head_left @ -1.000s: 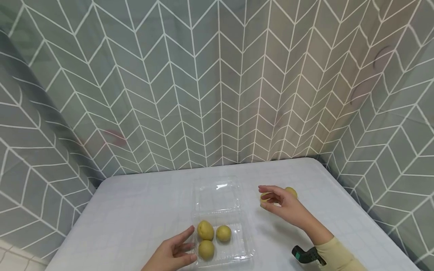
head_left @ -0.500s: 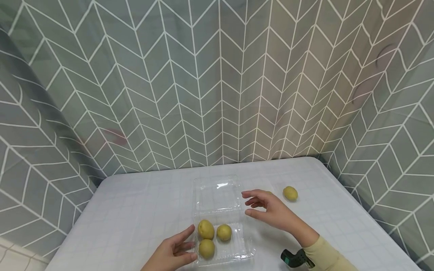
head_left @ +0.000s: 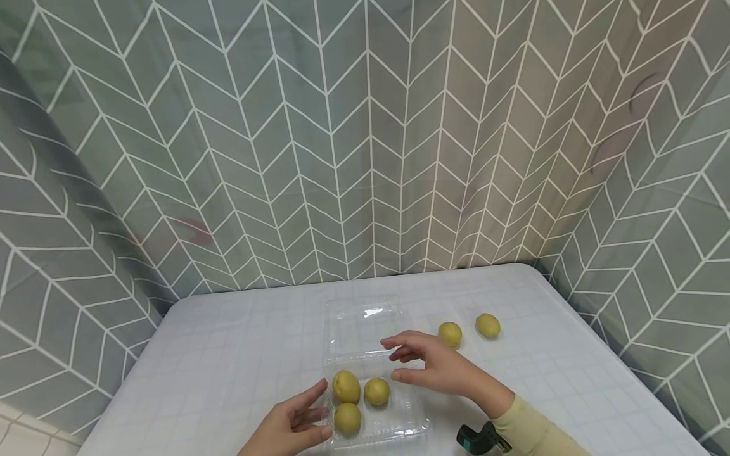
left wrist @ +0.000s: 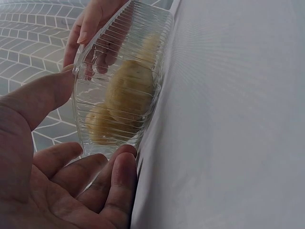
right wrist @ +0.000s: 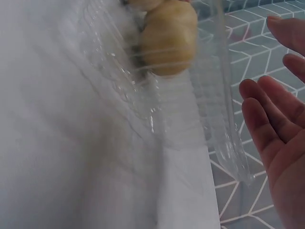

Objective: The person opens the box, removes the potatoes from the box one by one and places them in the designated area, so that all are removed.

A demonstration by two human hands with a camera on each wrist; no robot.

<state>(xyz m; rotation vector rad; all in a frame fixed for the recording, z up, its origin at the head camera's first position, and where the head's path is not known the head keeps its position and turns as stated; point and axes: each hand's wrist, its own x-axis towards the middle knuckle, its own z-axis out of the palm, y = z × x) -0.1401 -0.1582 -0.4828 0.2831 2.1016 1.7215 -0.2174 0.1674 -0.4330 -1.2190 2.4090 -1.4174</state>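
Observation:
Three yellow potatoes lie in the left part of a clear plastic clamshell box (head_left: 399,418): a larger potato (head_left: 346,386) at the back, another potato (head_left: 347,419) in front of it, and a smaller potato (head_left: 376,392) to their right. My left hand (head_left: 291,421) touches the box's left side, its thumb and fingers spread along that wall; the left wrist view shows the fingertips (left wrist: 125,164) right at the ribbed plastic. Over the box's right back part is my right hand (head_left: 428,361), fingers apart and nothing between them. In the right wrist view its fingers (right wrist: 257,114) are beside the box wall.
The box's clear lid (head_left: 365,326) lies folded back behind it. Two more potatoes, a nearer potato (head_left: 450,334) and a farther potato (head_left: 487,325), rest on the white tablecloth (head_left: 228,367) to the right. Patterned grey curtains (head_left: 365,139) stand behind the table and at both sides.
My right hand has moved left and toward me, from the two loose potatoes to over the box. Both loose potatoes now show fully. My left hand has stayed at the box.

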